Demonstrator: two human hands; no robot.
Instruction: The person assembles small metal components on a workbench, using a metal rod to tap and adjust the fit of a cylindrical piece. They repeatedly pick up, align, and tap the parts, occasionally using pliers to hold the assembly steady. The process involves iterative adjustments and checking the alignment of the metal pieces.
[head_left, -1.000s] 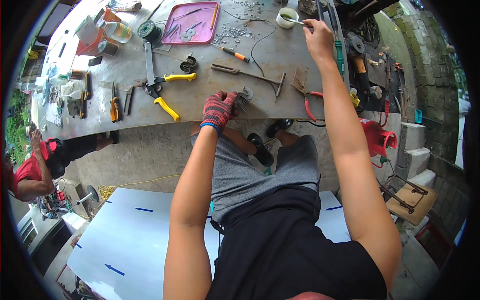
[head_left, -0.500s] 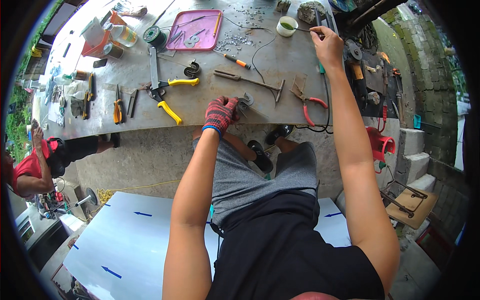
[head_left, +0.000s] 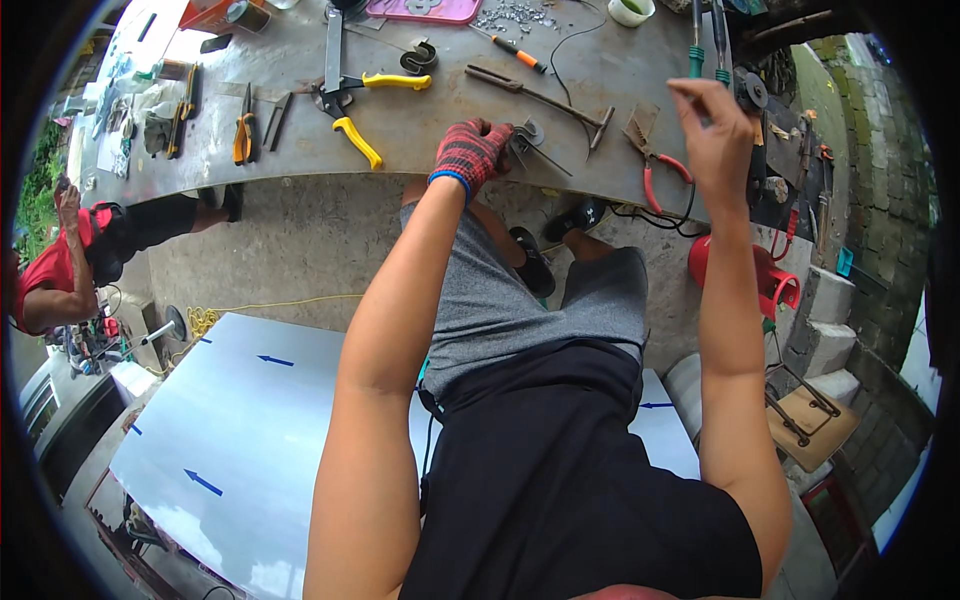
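My left hand, in a red and black knit glove with a blue cuff, is closed on a small grey metal piece with a curved top, at the table's near edge. A thin flat strip sticks out beside that piece. My bare right hand is raised over the table's right side, its fingers curled; what they hold, if anything, is too small to make out. Red-handled pliers lie just left of it. A rusty T-shaped metal tool lies beyond my left hand.
On the metal table lie yellow-handled snips, orange pliers, an orange-black screwdriver and a pink tray. A white cup stands at the back. Hoses with green fittings lie right. Another person is at far left.
My right hand has come back from the cup toward me and to the right. My left hand still grips the metal piece. The whole view has shifted, with the table higher in it.
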